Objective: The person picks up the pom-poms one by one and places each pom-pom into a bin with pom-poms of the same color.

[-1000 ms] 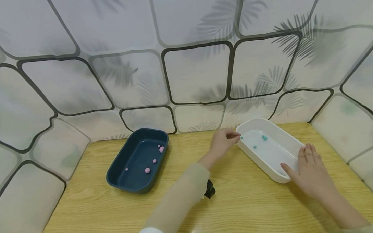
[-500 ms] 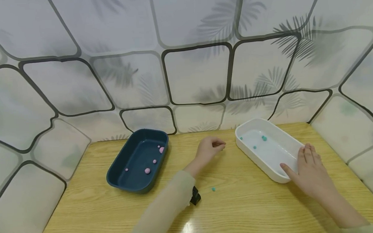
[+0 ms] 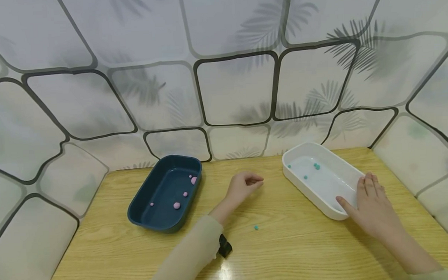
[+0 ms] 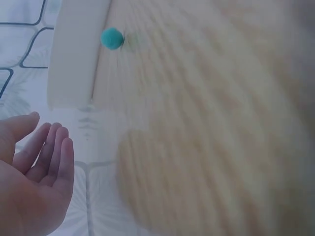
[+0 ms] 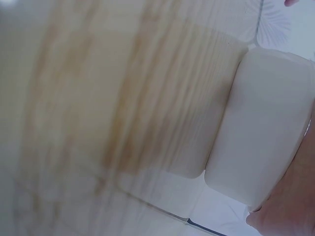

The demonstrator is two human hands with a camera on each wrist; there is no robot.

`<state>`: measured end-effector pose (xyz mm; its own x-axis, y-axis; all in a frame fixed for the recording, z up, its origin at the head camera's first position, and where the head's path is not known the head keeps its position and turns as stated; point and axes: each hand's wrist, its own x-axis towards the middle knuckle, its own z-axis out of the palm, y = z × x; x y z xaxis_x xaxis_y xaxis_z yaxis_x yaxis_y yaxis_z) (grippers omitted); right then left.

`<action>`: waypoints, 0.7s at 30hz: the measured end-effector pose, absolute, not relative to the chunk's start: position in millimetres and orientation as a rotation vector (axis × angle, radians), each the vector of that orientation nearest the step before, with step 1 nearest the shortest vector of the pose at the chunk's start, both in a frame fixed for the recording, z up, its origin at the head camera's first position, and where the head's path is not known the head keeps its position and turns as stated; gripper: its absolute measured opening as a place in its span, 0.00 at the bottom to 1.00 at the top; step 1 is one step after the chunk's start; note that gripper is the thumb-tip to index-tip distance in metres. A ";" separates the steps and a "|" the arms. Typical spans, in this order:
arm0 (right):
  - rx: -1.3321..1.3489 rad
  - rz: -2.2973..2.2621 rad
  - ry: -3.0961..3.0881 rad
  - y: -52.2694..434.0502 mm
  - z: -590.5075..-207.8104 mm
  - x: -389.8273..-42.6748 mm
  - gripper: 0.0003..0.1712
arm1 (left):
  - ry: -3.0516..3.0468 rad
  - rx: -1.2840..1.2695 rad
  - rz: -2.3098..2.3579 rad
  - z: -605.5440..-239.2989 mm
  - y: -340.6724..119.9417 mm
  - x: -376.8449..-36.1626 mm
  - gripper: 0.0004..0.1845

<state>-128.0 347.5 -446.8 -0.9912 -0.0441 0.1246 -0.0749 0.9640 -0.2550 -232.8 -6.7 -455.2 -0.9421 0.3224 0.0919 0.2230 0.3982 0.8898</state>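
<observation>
sort status | white tray (image 3: 332,212): 3 teal balls in | navy tray (image 3: 137,209): 4 pink in | left: 1 teal ball (image 3: 256,227) loose on bench (image 3: 287,253) | left hand (image 3: 242,185) loosely curled, empty, mid-bench | right hand (image 3: 372,207) flat, fingers straight, steadying white tray's near end

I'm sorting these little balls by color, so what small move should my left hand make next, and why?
Probably reach the left hand, which holds nothing, back to the loose teal ball on the table; the other teal balls lie in the white tray.

The left hand (image 3: 241,185) has drawn back from the white tray (image 3: 324,206) toward the table's middle.
</observation>
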 end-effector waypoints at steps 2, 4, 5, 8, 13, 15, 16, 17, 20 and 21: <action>0.090 0.395 -3.001 347.8 -447.2 -127.4 0.59 | 2.546 0.508 1.586 -456.0 -9.4 -229.6 0.08; 0.092 0.395 -3.001 347.6 -447.6 -126.7 0.59 | 2.542 0.515 1.576 -456.6 -12.2 -226.5 0.08; 0.091 0.395 -3.000 347.7 -448.1 -126.4 0.59 | 2.538 0.520 1.575 -457.2 -13.7 -225.0 0.08; 0.093 0.393 -2.988 347.3 -449.6 -125.4 0.59 | 2.511 0.534 1.571 -458.0 -18.6 -219.4 0.08; 0.091 0.382 -2.979 346.7 -451.7 -123.8 0.59 | 2.465 0.575 1.566 -461.0 -27.7 -209.3 0.09; 0.089 0.380 -2.977 346.6 -452.3 -122.9 0.59 | 2.460 0.593 1.550 -463.5 -31.3 -205.6 0.09; 0.090 0.380 -2.971 346.5 -452.7 -122.6 0.59 | 2.456 0.598 1.543 -464.6 -33.0 -203.6 0.09; 0.089 0.381 -2.970 346.6 -453.2 -122.3 0.59 | 2.451 0.604 1.535 -466.2 -34.8 -201.9 0.09; 0.091 0.381 -2.956 346.5 -454.8 -121.2 0.58 | 2.441 0.621 1.516 -471.1 -39.9 -197.3 0.09; 0.093 0.381 -2.952 346.3 -455.2 -120.8 0.58 | 2.436 0.627 1.516 -472.5 -41.5 -196.0 0.09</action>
